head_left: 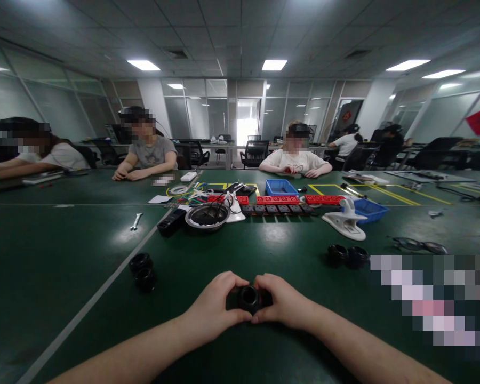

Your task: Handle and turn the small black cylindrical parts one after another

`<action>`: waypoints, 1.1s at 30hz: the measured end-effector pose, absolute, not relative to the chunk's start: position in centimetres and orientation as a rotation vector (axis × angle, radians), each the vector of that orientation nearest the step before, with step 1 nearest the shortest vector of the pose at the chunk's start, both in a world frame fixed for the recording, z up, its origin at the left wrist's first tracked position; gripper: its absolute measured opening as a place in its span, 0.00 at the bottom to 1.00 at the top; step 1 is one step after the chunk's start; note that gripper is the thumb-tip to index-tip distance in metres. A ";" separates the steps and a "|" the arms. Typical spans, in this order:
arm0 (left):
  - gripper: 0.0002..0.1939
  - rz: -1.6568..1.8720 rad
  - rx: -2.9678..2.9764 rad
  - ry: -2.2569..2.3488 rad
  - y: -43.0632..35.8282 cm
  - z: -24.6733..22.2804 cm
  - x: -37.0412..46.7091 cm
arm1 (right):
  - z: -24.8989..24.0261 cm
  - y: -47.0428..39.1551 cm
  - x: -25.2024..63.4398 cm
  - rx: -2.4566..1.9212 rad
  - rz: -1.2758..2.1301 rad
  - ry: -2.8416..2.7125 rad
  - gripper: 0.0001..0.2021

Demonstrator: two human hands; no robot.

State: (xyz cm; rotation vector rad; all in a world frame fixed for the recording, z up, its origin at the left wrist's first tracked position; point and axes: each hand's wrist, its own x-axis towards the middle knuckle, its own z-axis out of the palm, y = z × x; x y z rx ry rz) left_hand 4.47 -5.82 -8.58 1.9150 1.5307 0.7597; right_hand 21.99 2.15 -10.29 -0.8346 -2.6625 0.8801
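Close in front of me, a black round part with a hole point(249, 300) is on or just above the green table. My left hand point(220, 303) curls around its left side, fingers and thumb closed. From the other side my right hand point(279, 301) closes on the same part. The fingertips of both hands nearly meet at its front and back. To the left, two similar black round parts point(142, 272) sit together on the tabletop. Another pair of black round parts point(348, 256) stands to the right, side by side.
Further back on the table point(264, 248) are a metal bowl point(189, 220), a white clamp stand point(346, 226), blue bins point(282, 188), red strips point(278, 200) and tangled cables. A wrench point(136, 221) lies left, eyeglasses point(420, 245) right. Several people sit around.
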 end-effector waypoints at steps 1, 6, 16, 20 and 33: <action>0.18 0.782 1.895 1.564 -5.8 -8.8 4.6 | -10.4 1.9 21.8 -0.879 0.792 -2.672 0.20; 0.18 0.825 1.884 1.609 -5.8 -9.1 4.7 | -10.1 1.0 21.4 -0.939 0.532 -2.709 0.23; 0.19 0.763 1.957 1.478 -5.8 -8.8 4.0 | -9.6 2.5 22.4 -0.734 0.848 -2.745 0.15; 0.18 0.779 1.888 1.584 -5.9 -9.0 4.4 | -10.1 1.5 21.6 -0.950 0.661 -2.723 0.20; 0.18 0.768 1.910 1.501 -5.6 -8.6 4.3 | -9.8 2.1 22.2 -0.707 0.752 -2.726 0.23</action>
